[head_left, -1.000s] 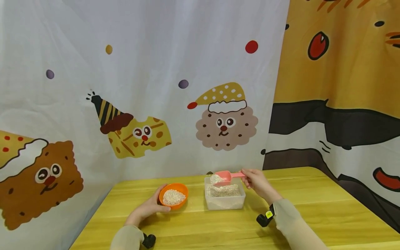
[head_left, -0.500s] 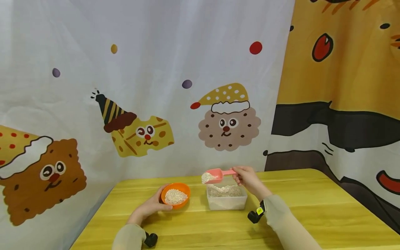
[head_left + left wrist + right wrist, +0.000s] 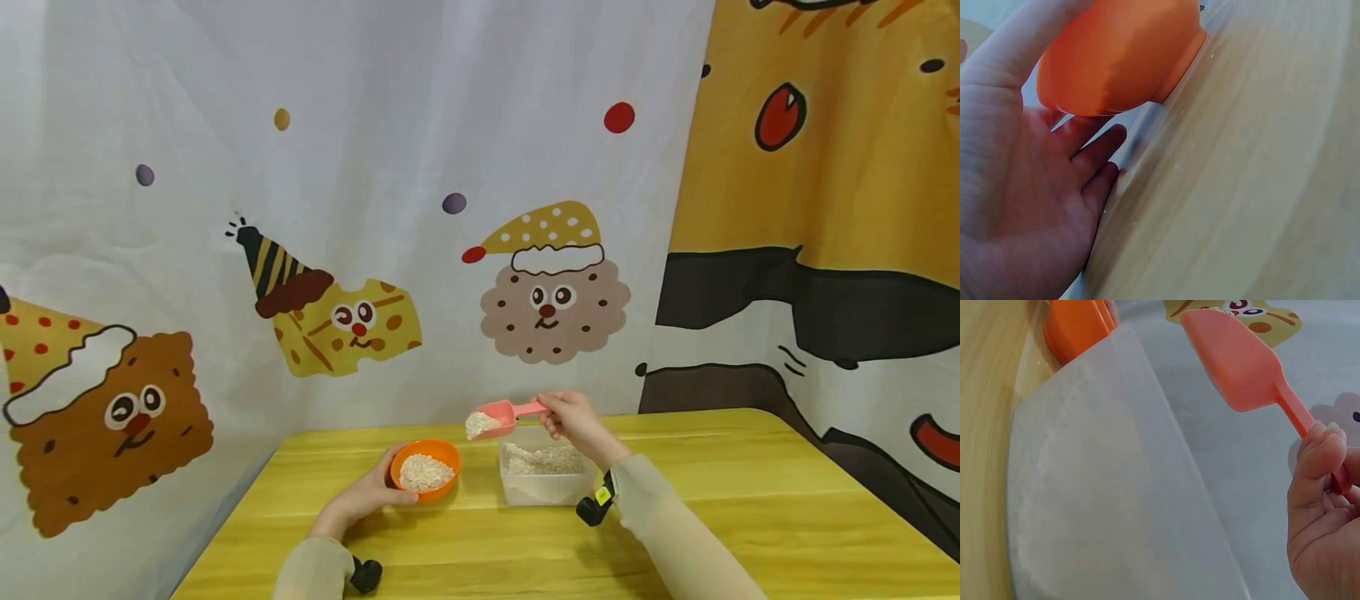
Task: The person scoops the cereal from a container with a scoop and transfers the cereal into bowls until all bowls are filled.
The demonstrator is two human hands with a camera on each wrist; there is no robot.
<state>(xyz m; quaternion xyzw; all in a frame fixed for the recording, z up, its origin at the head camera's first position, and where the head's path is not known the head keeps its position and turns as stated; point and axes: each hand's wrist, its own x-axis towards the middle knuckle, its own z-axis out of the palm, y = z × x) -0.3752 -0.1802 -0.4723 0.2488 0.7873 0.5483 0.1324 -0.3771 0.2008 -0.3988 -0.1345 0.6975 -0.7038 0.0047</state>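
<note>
My right hand (image 3: 576, 421) pinches the handle of a pink scoop (image 3: 501, 414), which carries pale flakes like oats (image 3: 478, 424) at its front. The scoop hangs in the air, left of and above a translucent plastic tub (image 3: 547, 491) holding more flakes. In the right wrist view, fingers and thumb (image 3: 1325, 453) close round the handle. My left hand (image 3: 366, 500) holds an orange bowl (image 3: 454, 457) by its left side, thumb in front and fingers behind. The bowl contains a heap of flakes (image 3: 424, 472) and stands on the table, as the left wrist view shows.
The yellow wood-grain table (image 3: 465, 554) runs back to a white curtain (image 3: 390, 125) printed with cartoon figures. The tub stands to the right of the bowl, with a narrow gap of table between them. Dark cameras (image 3: 367, 575) are strapped to both wrists.
My right hand has lifted the loaded scoop out of the tub and moved it left towards the bowl. My left hand stays on the bowl. The view has shifted slightly.
</note>
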